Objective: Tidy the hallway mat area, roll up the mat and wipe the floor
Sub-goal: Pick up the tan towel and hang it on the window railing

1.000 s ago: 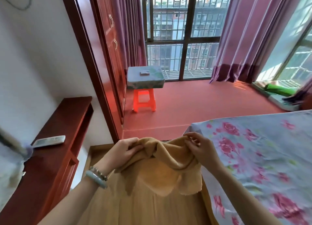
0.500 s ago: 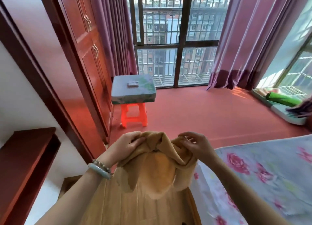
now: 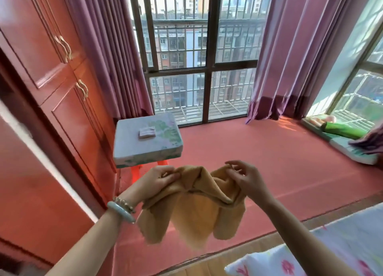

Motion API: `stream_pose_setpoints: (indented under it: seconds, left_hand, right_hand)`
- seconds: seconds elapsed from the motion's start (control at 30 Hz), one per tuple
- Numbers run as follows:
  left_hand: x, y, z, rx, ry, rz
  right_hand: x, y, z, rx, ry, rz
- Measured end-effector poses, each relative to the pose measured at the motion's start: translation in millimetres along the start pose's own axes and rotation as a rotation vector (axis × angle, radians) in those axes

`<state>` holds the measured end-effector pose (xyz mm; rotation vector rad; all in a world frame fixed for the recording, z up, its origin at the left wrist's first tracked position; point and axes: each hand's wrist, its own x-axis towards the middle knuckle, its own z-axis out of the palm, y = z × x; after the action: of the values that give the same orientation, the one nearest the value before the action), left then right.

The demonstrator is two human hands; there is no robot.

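We see both hands raised in front of the chest, holding a tan cloth (image 3: 199,209) in the air above the red floor mat (image 3: 259,163). The left hand (image 3: 159,179) pinches the cloth's upper left edge between thumb and curled fingers, and a pale bangle (image 3: 120,211) with a beaded bracelet beside it sits on that wrist. The right hand (image 3: 246,178) grips the upper right edge with thumb and forefinger, the other fingers lifted and loosely spread (we cannot tell whether they touch the fabric). Between the two hands the cloth bunches into folds, and its lower part hangs free in uneven flaps, clear of the floor.

The red mat covers the raised floor from the tall barred window (image 3: 205,68) back toward us, ending at a strip of wooden flooring (image 3: 207,265) at the bottom of the view. Just beyond the left hand stands an orange plastic stool (image 3: 136,172) carrying a thick pale cushion (image 3: 147,139), with a small flat pinkish thing (image 3: 147,132) lying on top. A red-brown wardrobe (image 3: 51,79) fills the left side. Purple curtains (image 3: 290,58) hang on either side of the window. At the right, by a second window, lies a green roll (image 3: 342,130) on a low pad. A flowered bedsheet (image 3: 310,255) shows at the lower right corner.
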<state>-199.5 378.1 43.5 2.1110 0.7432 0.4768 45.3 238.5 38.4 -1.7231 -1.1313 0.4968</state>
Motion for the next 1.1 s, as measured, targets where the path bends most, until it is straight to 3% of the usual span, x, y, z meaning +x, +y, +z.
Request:
stream_pose_setpoints:
  seconds: [0.23,0.43,0.77,1.1]
  left_hand:
    - [149.5,-30.4,-50.0,0.037,-0.018,0.06]
    - [272.1,-62.6,-62.4,0.013,0.097,0.075]
    - [511.1,-96.0,-75.4,0.029,0.084,0.043]
    - [698.4,-128.3,-105.4,-0.03,0.264,0.035]
  right_hand:
    - [127.7,-3.8,14.0,0.042,0.079,0.037]
    - [245.2,29.7,12.1,0.039,0.115,0.052]
    - [495.7,91.1,-20.3,0.053,0.008,0.011]
    - [703.1,138.2,-20.1,0.032,-0.049,-0.031]
